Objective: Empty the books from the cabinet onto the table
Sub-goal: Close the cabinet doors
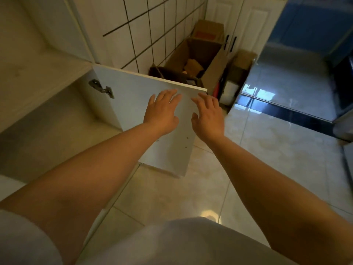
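Against the inner face of the open cabinet door, near its top outer corner, left hand and right hand spread flat-fingered, gripping nothing, seemingly to swing it shut, since the cabinet shows no books.

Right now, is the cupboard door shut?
No, the door stands swung wide open, with both hands flat against it.

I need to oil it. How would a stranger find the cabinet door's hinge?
Start at the open white cabinet door that both hands touch. Follow its inner face left to the cabinet side: the hinge is the only dark metal piece there.
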